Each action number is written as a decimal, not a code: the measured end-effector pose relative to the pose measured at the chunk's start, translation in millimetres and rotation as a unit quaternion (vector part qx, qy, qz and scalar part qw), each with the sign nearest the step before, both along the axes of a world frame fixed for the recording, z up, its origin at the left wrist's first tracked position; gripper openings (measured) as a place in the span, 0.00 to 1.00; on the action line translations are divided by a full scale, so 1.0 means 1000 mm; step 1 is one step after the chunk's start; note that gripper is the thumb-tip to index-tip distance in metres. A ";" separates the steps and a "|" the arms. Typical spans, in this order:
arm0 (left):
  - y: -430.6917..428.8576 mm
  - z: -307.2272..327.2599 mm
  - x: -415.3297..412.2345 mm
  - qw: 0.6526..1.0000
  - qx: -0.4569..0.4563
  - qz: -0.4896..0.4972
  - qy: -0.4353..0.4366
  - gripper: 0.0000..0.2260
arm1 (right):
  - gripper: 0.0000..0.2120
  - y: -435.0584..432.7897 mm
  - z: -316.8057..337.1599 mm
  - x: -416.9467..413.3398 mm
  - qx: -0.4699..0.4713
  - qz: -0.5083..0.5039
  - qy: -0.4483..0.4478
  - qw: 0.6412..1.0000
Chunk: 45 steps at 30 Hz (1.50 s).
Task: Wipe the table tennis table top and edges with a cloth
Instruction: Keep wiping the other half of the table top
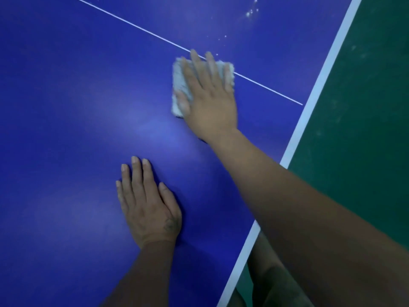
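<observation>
The blue table tennis table top (66,107) fills most of the view. A folded pale grey cloth (180,85) lies on it, across the thin white centre line (132,24). My right hand (208,96) presses flat on the cloth with straight, spread fingers. Nearer to me, my left hand (147,204) rests flat on the bare blue surface, fingers straight. White specks of dirt (251,13) dot the top beyond the cloth, toward the far right.
The table's white edge band (321,85) runs diagonally down the right side. Beyond it lies a green floor (365,107). My dark trousers (265,280) show below the edge at the bottom right.
</observation>
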<state>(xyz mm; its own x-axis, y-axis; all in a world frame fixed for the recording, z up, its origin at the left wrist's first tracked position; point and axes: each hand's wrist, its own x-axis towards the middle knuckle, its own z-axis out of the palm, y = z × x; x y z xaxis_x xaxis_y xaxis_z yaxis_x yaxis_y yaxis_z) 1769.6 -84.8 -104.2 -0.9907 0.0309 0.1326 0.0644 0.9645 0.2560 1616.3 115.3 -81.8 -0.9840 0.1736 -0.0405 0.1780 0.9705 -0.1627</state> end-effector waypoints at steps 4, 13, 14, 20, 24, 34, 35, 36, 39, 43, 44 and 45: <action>0.001 0.002 0.000 1.000 0.000 0.000 0.000 0.25 | 0.30 0.078 -0.001 0.084 0.011 -0.140 -0.009 0.990; 0.003 0.008 0.000 1.000 0.000 0.007 -0.013 0.26 | 0.30 0.062 -0.002 0.186 0.007 0.115 -0.008 0.993; 0.004 0.009 0.001 1.000 0.001 0.009 -0.012 0.26 | 0.30 0.075 -0.002 0.183 0.014 0.093 -0.005 0.996; 0.005 0.009 0.002 1.000 0.010 0.012 -0.011 0.26 | 0.31 0.069 0.002 0.165 -0.015 -0.091 -0.005 0.996; 0.001 0.010 0.001 0.999 0.007 0.013 -0.029 0.26 | 0.31 0.075 -0.002 0.204 0.000 0.216 0.020 0.976; 0.149 0.034 -0.048 0.976 0.114 0.182 -0.025 0.24 | 0.31 0.176 -0.007 0.096 0.010 0.100 0.038 0.994; 0.173 0.036 -0.064 0.969 0.130 0.208 -0.029 0.24 | 0.31 0.180 -0.009 0.105 0.014 0.211 0.046 0.976; 0.195 0.037 -0.080 0.962 0.133 0.236 -0.037 0.25 | 0.31 0.193 -0.010 0.106 0.013 0.317 0.041 0.947; 0.234 0.029 -0.114 0.949 0.075 0.299 -0.060 0.27 | 0.30 0.244 -0.008 0.056 0.031 0.435 0.035 0.899; 0.245 0.011 -0.122 0.947 0.005 0.319 -0.041 0.28 | 0.31 0.263 -0.006 -0.017 0.018 0.210 0.012 0.977; 0.245 0.009 -0.122 0.946 0.001 0.321 -0.036 0.28 | 0.31 0.256 -0.006 -0.015 0.004 0.188 0.007 0.982; 0.245 0.008 -0.122 0.946 -0.003 0.323 -0.034 0.28 | 0.31 0.248 -0.008 -0.006 -0.009 0.202 0.008 0.979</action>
<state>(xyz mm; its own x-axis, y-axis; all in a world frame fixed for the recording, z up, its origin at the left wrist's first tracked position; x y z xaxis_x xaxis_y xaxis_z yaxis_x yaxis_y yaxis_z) 1647.4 160.3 -95.9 -0.8091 -0.5835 0.0694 -0.5555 0.7981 0.2334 1610.2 363.7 -89.8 -0.9728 -0.2303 -0.0246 -0.2223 0.9582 -0.1799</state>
